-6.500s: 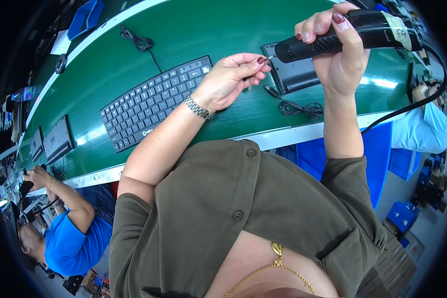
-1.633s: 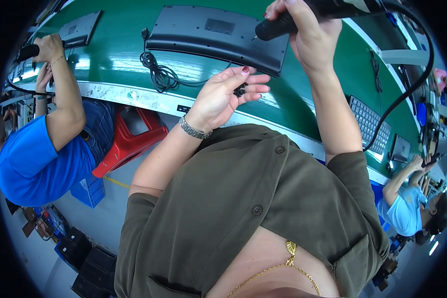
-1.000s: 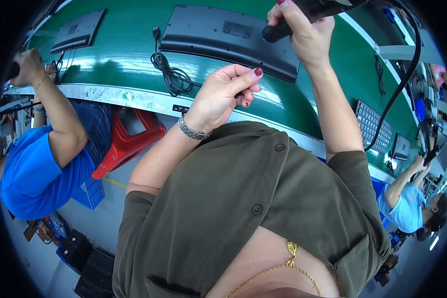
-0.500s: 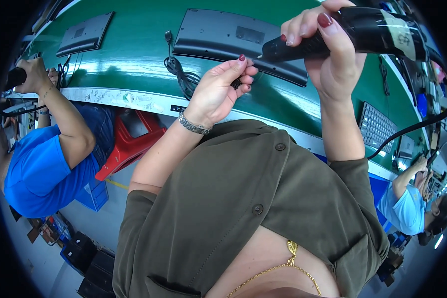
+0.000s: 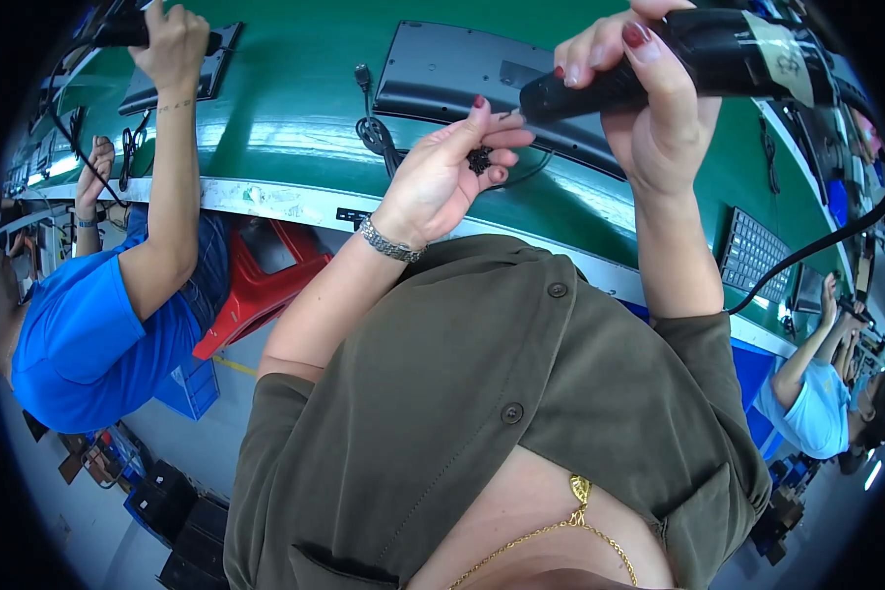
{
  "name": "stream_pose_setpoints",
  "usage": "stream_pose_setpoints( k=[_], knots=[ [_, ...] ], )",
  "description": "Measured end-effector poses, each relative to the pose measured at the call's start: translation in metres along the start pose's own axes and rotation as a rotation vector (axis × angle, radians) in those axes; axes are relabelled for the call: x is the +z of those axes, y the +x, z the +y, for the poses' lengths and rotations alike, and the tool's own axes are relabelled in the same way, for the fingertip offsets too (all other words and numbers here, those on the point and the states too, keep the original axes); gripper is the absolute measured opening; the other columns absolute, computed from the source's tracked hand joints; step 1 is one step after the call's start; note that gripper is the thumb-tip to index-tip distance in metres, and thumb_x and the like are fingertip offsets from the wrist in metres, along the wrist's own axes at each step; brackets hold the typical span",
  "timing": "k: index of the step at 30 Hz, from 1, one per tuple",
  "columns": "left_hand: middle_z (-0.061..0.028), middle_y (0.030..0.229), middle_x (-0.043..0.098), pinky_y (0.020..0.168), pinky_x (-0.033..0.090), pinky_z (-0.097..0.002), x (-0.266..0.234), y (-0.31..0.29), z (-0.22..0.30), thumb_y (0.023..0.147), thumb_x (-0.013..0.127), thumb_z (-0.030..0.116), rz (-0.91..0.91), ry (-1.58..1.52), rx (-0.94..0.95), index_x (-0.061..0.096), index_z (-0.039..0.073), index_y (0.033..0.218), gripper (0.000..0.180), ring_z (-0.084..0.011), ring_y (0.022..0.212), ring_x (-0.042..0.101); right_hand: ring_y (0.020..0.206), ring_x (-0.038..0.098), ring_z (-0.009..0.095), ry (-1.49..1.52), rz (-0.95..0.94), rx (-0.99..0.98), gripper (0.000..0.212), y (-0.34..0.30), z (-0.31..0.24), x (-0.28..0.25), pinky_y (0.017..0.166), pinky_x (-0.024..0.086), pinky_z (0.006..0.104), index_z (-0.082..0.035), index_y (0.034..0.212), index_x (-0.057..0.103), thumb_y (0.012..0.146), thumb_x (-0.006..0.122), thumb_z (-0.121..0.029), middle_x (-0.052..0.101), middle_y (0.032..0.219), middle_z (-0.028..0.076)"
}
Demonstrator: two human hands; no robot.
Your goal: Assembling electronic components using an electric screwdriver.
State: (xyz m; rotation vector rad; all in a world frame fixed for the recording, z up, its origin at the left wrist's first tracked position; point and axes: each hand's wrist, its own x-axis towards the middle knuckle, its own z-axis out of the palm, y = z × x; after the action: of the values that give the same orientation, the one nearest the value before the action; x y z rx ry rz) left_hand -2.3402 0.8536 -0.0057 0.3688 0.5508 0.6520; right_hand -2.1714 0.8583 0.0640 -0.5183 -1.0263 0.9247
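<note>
My right hand (image 5: pixel 649 88) is wrapped round a black electric screwdriver (image 5: pixel 747 57) with a strip of pale tape; its nose points left. My left hand (image 5: pixel 442 172) is half closed, palm up, around a small heap of black screws (image 5: pixel 479 160). Thumb and forefinger pinch together at the screwdriver's nose, with a tiny dark piece between them, too small to make out surely. Behind both hands a dark grey monitor (image 5: pixel 452 74) lies back side up on the green work surface (image 5: pixel 305 69). A coiled black cable (image 5: pixel 376 138) with a plug rests at its left.
A keyboard (image 5: pixel 755 254) lies to the right, near the screwdriver's cord (image 5: pixel 826 241). Another monitor (image 5: pixel 182 79) is at the left, where a co-worker in blue (image 5: pixel 79 334) holds a black tool. A red stool (image 5: pixel 265 280) stands below the pale table edge (image 5: pixel 265 200).
The monitors, cable and keyboard have shifted right along the green surface. My left fingers have loosened a little, baring the screws. The left co-worker's arm has risen over the left monitor.
</note>
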Motion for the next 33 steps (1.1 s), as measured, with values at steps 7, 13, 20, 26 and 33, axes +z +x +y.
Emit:
stream_pose_setpoints(
  k=[7,13,20,26,33],
  knots=[
    [-0.0192,0.112,0.065,0.074,0.051,-0.0264,0.002,0.008,-0.015,0.098,0.055,0.019,0.01,0.048,0.025,0.06,-0.005,0.111,0.028,-0.0175,0.082,0.064,0.062,0.06,0.021,-0.275,0.047,0.022,0.028,0.016,0.028,-0.052,0.061,0.051,0.0303,-0.001,0.112,0.047,0.086,0.058,0.001,0.056,0.078,0.009],
    [-0.0184,0.11,0.066,0.076,0.052,-0.0258,0.021,0.018,-0.033,0.097,0.055,0.014,-0.02,0.111,0.035,0.057,-0.007,0.12,0.03,-0.0167,0.086,0.065,0.062,0.06,0.02,-0.345,0.029,0.025,0.026,0.013,0.02,-0.094,0.062,0.052,0.0285,0.0,0.11,0.048,0.086,0.058,0.003,0.055,0.081,0.008],
    [-0.0167,0.109,0.066,0.075,0.053,-0.0213,0.033,0.028,-0.053,0.096,0.055,0.008,0.005,0.186,0.108,0.057,-0.006,0.123,0.03,-0.0129,0.087,0.064,0.062,0.06,0.019,-0.346,0.04,0.048,0.026,0.0,0.004,-0.111,0.061,0.051,0.0277,0.0,0.108,0.048,0.085,0.057,0.006,0.057,0.081,0.009],
    [-0.0152,0.107,0.067,0.074,0.053,-0.0191,0.034,0.028,-0.058,0.096,0.057,0.008,0.034,0.205,0.133,0.057,-0.006,0.122,0.03,-0.0121,0.085,0.064,0.062,0.06,0.019,-0.35,0.045,0.087,0.027,-0.01,-0.008,-0.118,0.06,0.052,0.027,-0.001,0.107,0.049,0.083,0.059,0.008,0.059,0.081,0.01],
    [-0.0136,0.098,0.068,0.072,0.054,-0.0212,0.042,0.034,-0.065,0.095,0.059,0.008,0.106,0.138,0.071,0.061,-0.005,0.112,0.022,-0.0133,0.081,0.064,0.058,0.059,0.022,-0.311,0.057,0.064,0.029,-0.015,-0.041,-0.098,0.059,0.051,0.0309,-0.001,0.111,0.046,0.085,0.057,0.004,0.058,0.075,0.011]
  ],
)
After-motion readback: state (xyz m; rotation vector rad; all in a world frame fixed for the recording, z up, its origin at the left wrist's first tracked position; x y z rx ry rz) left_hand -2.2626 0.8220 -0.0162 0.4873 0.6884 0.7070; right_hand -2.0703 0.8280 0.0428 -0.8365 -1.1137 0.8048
